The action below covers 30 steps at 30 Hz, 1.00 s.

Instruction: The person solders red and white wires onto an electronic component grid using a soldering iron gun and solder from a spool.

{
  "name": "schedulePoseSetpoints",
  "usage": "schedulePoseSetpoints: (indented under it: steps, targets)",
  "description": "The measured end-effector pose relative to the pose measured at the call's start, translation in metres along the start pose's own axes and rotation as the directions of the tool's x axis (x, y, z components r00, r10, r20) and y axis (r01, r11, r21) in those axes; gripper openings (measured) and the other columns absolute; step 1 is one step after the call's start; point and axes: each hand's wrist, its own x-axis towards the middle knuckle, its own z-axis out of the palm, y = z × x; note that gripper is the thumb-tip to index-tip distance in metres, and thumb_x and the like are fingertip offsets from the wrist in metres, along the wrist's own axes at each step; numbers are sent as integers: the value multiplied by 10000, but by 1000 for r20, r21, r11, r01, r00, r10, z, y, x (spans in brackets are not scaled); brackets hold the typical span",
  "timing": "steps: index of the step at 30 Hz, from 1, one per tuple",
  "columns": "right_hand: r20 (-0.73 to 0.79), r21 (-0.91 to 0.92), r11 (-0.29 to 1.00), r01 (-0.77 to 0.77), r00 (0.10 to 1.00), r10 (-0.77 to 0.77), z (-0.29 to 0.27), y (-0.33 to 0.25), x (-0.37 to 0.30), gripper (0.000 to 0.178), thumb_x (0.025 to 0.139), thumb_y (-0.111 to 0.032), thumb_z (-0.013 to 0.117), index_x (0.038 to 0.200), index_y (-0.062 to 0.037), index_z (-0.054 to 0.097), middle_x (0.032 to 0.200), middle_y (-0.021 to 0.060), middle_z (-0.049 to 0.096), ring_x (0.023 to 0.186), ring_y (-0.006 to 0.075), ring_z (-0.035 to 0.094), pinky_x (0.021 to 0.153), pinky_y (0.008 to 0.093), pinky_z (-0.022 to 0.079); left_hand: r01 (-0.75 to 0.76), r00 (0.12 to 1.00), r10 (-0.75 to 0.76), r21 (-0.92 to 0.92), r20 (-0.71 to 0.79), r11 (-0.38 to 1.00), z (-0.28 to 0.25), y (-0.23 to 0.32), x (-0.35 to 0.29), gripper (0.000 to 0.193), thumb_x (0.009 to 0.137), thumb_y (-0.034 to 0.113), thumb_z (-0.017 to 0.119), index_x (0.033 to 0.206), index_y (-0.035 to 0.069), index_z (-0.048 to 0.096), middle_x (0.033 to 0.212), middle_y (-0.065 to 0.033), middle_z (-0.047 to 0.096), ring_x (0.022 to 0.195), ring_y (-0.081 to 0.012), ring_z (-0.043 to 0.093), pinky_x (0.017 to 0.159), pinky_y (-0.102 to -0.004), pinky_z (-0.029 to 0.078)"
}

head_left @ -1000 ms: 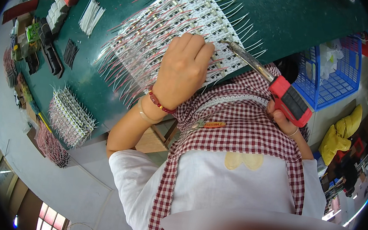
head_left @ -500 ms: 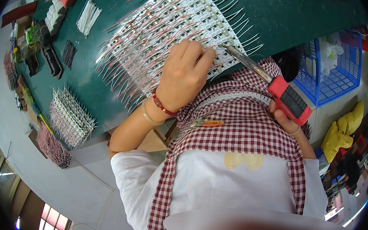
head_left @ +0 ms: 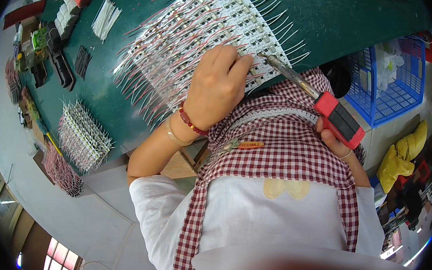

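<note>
Holding iron (head_left: 314, 93) w/ R hand (head_left: 334, 144), tip (head_left: 264, 56) at PCB panel (head_left: 240, 18)

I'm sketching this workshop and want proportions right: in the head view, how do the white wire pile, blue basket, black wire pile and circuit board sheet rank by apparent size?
Largest to smallest, as they look:
1. Circuit board sheet
2. Blue basket
3. White wire pile
4. Black wire pile

A single head-worn fisheye looks down from close above the checked apron (head_left: 275, 163) and green table (head_left: 348, 33).
</note>
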Motion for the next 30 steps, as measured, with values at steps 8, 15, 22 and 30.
schedulePoseSetpoints:
  steps: [8,15,22,30]
  targets:
    - [15,48,999,16,1000,-16,0,-1,5,200,770,-205,682,828,-18,647,745,101,608,594,241,595,520,317,454,-22,1000,22,6,11,1000,-1,1,2,150,716,-4,629,865,15,630,751,-90,463,708,-250,503,642,-355,429]
    - [-63,-1,999,41,997,-41,2,4,-4,179,775,-173,683,852,-14,655,785,117,636,658,265,629,579,325,497,-29,998,28,35,49,999,-3,2,4,177,697,1,607,873,12,624,777,-94,471,742,-256,513,667,-361,436]
    - [-46,-12,999,33,998,-34,1,8,-8,197,799,-197,685,868,-15,657,790,111,643,684,278,632,593,322,495,-86,996,83,75,44,994,-5,-1,6,182,690,11,612,871,21,628,782,-75,485,752,-236,513,674,-347,402]
    - [-4,-22,997,77,997,-77,0,-1,3,182,759,-155,677,858,-5,648,780,114,628,636,271,620,550,326,483,-82,996,77,108,50,991,-4,-2,2,182,694,20,610,875,32,624,786,-63,482,755,-224,503,679,-342,392]
